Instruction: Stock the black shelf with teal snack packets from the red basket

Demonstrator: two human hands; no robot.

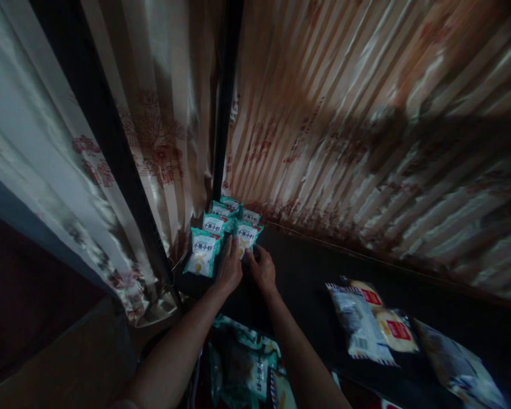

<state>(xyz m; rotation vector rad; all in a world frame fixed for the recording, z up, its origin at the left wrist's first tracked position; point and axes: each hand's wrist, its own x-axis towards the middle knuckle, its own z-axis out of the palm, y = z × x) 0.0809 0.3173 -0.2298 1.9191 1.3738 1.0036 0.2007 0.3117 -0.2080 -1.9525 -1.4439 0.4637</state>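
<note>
Several teal-and-white snack packets (pixel 221 227) stand in two rows in the far left corner of a dark shelf (pixel 315 272). My left hand (pixel 230 264) rests against the front packets, its fingers stretched upward between the front-left packet (pixel 203 253) and the front-right packet (pixel 247 236). My right hand (pixel 262 267) lies just right of the left one, fingers curled at the lower edge of the front-right packet. Whether it grips that packet is hidden in the dim light.
Clear wrapped pastry packs with red labels (pixel 368 321) lie on the shelf at right. More teal packets (pixel 247 363) sit in a container below, between my forearms. Striped patterned curtains (pixel 344 130) hang behind, with a dark vertical post (pixel 225 96) at the corner.
</note>
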